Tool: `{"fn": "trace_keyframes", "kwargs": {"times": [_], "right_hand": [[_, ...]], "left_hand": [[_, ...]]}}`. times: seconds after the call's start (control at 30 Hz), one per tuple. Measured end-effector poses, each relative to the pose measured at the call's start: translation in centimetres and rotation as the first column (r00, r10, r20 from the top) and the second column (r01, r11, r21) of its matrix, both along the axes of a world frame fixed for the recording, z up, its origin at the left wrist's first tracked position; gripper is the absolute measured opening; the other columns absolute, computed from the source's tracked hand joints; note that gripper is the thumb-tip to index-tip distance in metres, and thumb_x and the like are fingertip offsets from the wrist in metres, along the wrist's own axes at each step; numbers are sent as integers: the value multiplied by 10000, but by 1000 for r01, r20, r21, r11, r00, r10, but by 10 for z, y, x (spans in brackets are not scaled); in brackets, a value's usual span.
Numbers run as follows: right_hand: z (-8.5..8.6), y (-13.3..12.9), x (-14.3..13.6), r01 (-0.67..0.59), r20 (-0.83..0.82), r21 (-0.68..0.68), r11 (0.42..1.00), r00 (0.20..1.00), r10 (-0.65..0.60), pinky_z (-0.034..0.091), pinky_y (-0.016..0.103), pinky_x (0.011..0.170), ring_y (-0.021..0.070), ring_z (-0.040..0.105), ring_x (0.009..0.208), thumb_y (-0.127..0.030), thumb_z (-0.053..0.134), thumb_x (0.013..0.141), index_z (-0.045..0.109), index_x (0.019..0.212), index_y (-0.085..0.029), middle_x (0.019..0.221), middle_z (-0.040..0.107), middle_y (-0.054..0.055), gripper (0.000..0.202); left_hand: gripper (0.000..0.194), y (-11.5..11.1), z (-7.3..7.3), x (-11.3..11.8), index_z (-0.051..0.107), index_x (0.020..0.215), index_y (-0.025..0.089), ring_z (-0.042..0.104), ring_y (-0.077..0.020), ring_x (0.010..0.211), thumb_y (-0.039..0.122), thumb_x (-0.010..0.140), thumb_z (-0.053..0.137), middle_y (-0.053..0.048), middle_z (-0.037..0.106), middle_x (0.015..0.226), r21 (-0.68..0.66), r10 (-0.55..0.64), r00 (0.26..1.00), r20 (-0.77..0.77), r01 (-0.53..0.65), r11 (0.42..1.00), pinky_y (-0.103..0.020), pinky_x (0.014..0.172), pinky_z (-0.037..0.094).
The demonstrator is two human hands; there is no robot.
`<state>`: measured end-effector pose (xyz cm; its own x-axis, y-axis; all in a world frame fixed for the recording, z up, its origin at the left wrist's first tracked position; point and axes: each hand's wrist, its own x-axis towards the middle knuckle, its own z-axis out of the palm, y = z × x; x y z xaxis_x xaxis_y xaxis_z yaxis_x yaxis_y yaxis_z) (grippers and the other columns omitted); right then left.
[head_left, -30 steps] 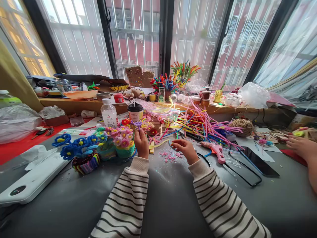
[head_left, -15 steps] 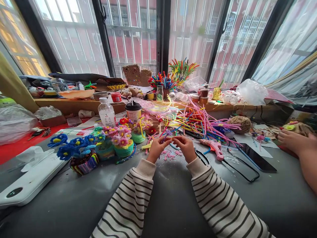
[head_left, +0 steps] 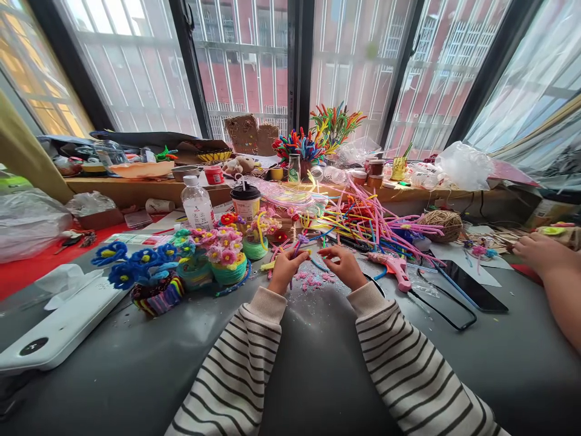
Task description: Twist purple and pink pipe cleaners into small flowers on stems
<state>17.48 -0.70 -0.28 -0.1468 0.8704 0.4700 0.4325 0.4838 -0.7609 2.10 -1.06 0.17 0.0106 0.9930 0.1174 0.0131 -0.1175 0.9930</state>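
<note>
My left hand (head_left: 284,270) is closed in a pinch on a small purple pipe cleaner (head_left: 301,240), whose fuzzy end stands above the fingers. A yellow bit shows at the fingertips. To its right, my right hand (head_left: 347,267) has its fingers apart and curved, with nothing visible in them. Pink fuzzy scraps (head_left: 310,280) lie on the grey table between and below the hands. A pink glue gun (head_left: 396,269) lies to the right of my right hand. Pots of pipe-cleaner flowers, among them pink flowers (head_left: 222,245) and blue flowers (head_left: 145,258), stand left of my left hand.
Loose pipe cleaners (head_left: 376,215) are heaped behind the hands. A phone (head_left: 474,286) and a black cable lie at right, near another person's hand (head_left: 538,251). A ball of twine (head_left: 441,225), a water bottle (head_left: 197,203) and a lidded cup (head_left: 246,203) stand farther back.
My hands were together at the fingertips. My right hand has drawn away to the right and its fingers have opened, while my left hand keeps its pinch.
</note>
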Motion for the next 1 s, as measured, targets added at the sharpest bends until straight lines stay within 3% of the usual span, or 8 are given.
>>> {"fn": "trace_keyframes", "kwargs": {"times": [0.13,0.23,0.43,0.7,1.0], "right_hand": [[0,-1,-4,25,15,12,1000,1000,-25,439,231,539,136,538,672,-311,470,709,612,804,-156,767,587,66,230],[0,-3,-9,68,-9,45,997,998,-68,439,238,542,140,534,648,-336,472,713,609,736,-148,716,598,63,234],[-2,-5,-14,38,4,62,997,999,-38,440,225,516,132,537,627,-310,490,704,609,760,-146,731,604,65,211],[-8,-2,-16,136,39,99,986,989,-140,427,234,517,133,537,580,-277,499,691,599,694,-141,672,602,56,170],[-4,-10,-23,225,61,181,958,969,-239,401,237,523,114,502,518,-254,499,677,579,664,-137,607,579,35,143]], "left_hand": [[309,-1,1,0,619,680,87,253,-15,365,370,559,591,-6,552,540,5,-8,1000,8,8,1000,-187,363,195],[291,-1,1,1,630,686,91,325,-35,394,350,558,597,-23,577,568,32,3,1000,-22,-2,999,-193,388,246],[281,2,-4,1,630,720,96,482,-113,541,335,584,570,-55,610,643,160,38,979,-201,-5,987,-228,504,357],[233,-4,-4,6,603,615,114,443,-102,511,321,638,500,-20,561,543,363,207,847,-489,-18,932,-222,504,330],[207,-7,2,11,531,512,114,352,-63,460,305,591,525,38,428,453,261,160,893,-420,-50,964,-191,452,278]]}}
